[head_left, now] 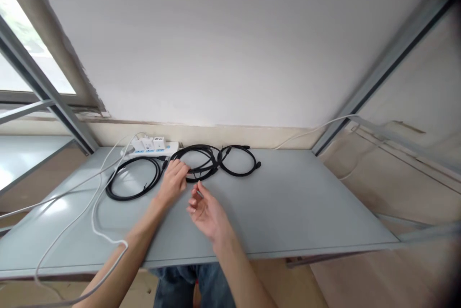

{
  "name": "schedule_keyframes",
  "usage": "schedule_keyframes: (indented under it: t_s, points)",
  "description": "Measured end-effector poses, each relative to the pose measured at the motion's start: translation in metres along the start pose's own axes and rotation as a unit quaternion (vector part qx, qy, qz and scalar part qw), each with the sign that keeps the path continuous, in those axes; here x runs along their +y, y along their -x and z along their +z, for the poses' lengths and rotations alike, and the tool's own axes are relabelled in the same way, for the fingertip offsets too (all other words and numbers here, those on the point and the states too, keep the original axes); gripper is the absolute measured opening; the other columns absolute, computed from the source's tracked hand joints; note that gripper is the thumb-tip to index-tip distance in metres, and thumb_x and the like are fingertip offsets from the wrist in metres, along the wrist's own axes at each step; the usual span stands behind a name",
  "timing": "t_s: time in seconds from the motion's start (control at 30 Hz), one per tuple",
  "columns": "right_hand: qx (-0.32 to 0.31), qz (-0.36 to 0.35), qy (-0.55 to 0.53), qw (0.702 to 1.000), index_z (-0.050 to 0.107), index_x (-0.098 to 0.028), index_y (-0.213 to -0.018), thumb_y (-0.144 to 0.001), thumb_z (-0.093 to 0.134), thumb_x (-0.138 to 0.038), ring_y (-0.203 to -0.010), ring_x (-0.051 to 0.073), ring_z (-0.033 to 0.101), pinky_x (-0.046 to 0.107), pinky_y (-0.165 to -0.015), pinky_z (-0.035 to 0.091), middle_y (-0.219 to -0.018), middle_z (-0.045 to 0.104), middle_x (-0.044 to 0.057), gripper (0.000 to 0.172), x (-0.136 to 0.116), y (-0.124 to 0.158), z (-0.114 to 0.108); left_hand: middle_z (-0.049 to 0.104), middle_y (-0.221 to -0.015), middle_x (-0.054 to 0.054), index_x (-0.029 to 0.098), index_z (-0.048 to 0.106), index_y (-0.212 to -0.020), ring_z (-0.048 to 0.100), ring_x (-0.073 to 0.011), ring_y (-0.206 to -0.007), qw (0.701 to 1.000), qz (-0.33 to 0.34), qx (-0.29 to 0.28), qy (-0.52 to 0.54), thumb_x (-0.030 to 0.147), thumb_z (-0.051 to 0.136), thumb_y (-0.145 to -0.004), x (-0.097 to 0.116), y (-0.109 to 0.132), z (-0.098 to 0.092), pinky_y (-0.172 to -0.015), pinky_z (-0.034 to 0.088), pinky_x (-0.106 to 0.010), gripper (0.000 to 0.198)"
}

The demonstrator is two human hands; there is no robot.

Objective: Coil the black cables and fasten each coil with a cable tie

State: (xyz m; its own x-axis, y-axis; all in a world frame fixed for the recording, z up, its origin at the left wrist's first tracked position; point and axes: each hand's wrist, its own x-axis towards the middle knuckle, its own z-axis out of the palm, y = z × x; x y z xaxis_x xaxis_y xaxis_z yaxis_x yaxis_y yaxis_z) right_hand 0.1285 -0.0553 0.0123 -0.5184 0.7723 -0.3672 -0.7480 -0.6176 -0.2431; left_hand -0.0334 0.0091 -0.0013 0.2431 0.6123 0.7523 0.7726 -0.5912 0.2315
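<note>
Three black cables lie coiled in loops on the grey tabletop. My left hand (175, 176) is closed on the near left side of the middle cable coil (205, 147). Just below that coil, my right hand (207, 212) has its palm turned up, with curled fingers and the thumb tip close to the index finger. Whatever may sit in that pinch is too small to make out. The left cable coil (133, 198) lies flat beside my left hand. On the right, a smaller cable coil (237, 174) touches or overlaps the middle one.
A white power strip (175, 147) with plugged-in adapters stands at the back against the wall. White cords (95, 202) run from it across the left of the grey table (288, 212) and over my left forearm. Metal frame posts (334, 123) rise at both sides.
</note>
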Motion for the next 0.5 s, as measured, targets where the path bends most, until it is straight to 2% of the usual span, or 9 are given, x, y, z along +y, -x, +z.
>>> schedule_keyframes:
  t_s: [0.07,0.17,0.23,0.3,0.33,0.4,0.47,0.5]
  points:
    - [0.01,-0.078,0.06,0.995,0.067,-0.017,-0.079,-0.078,0.085,-0.025,-0.057,0.008,0.054,0.02,-0.054,0.042,-0.066,0.06,-0.003,0.02,-0.005,-0.001,-0.009,0.057,-0.076,-0.005,0.021,0.057,-0.081,0.051,-0.0214,-0.077,0.995,-0.089,0.044,0.033,0.018,0.04,-0.093,0.001,-0.005,-0.004,-0.074,0.039,-0.034,0.021]
    - [0.03,-0.22,0.149,0.964,0.068,-0.018,-0.08,-0.068,0.091,-0.027,-0.065,0.01,0.057,0.022,-0.062,0.046,-0.068,0.06,-0.003,0.027,-0.016,-0.003,-0.022,0.058,-0.074,-0.003,0.02,0.057,-0.079,0.051,-0.0171,-0.071,0.963,-0.205,0.127,0.124,0.028,0.043,-0.098,0.01,-0.016,-0.009,-0.07,0.04,-0.029,0.025]
    - [0.052,-0.259,0.193,0.945,0.071,-0.019,-0.097,-0.066,0.092,-0.03,-0.079,0.013,0.064,0.024,-0.072,0.05,-0.083,0.068,0.0,0.039,-0.023,-0.007,-0.027,0.056,-0.072,-0.001,0.019,0.057,-0.078,0.048,-0.0142,-0.067,0.919,-0.258,0.195,0.227,0.037,0.047,-0.1,0.02,-0.024,-0.009,-0.066,0.039,-0.027,0.03]
    - [0.06,-0.269,0.214,0.937,0.068,-0.022,-0.115,-0.065,0.092,-0.032,-0.1,0.017,0.066,0.028,-0.087,0.051,-0.1,0.071,0.003,0.056,-0.028,-0.013,-0.026,0.051,-0.071,0.0,0.018,0.056,-0.077,0.044,-0.0114,-0.062,0.843,-0.296,0.259,0.368,0.045,0.054,-0.098,0.031,-0.03,-0.007,-0.062,0.038,-0.024,0.034]
    - [0.057,-0.273,0.22,0.935,0.066,-0.024,-0.118,-0.064,0.093,-0.033,-0.109,0.019,0.065,0.031,-0.094,0.05,-0.106,0.071,0.004,0.062,-0.03,-0.017,-0.023,0.047,-0.069,0.002,0.018,0.055,-0.076,0.04,-0.01,-0.06,0.801,-0.305,0.269,0.439,0.047,0.058,-0.096,0.037,-0.031,-0.006,-0.06,0.036,-0.023,0.035]
    - [0.037,-0.291,0.227,0.929,0.063,-0.025,-0.121,-0.063,0.093,-0.038,-0.118,0.021,0.062,0.034,-0.101,0.048,-0.115,0.071,0.004,0.066,-0.035,-0.023,-0.014,0.036,-0.064,0.005,0.018,0.051,-0.073,0.033,-0.0084,-0.056,0.734,-0.309,0.246,0.552,0.046,0.064,-0.093,0.046,-0.031,-0.006,-0.056,0.033,-0.022,0.037]
    - [-0.007,-0.312,0.229,0.922,0.062,-0.025,-0.121,-0.067,0.09,-0.049,-0.114,0.021,0.064,0.036,-0.099,0.049,-0.113,0.071,0.004,0.065,-0.042,-0.025,-0.003,0.025,-0.061,0.007,0.019,0.048,-0.072,0.027,-0.0086,-0.054,0.698,-0.305,0.191,0.619,0.044,0.063,-0.093,0.054,-0.028,-0.007,-0.053,0.031,-0.022,0.037]
    - [-0.037,-0.317,0.227,0.92,0.061,-0.025,-0.121,-0.07,0.087,-0.055,-0.106,0.02,0.067,0.036,-0.095,0.051,-0.106,0.072,0.004,0.064,-0.046,-0.025,0.002,0.021,-0.061,0.007,0.019,0.048,-0.074,0.025,-0.0091,-0.053,0.688,-0.304,0.166,0.638,0.045,0.061,-0.094,0.056,-0.026,-0.009,-0.052,0.031,-0.022,0.035]
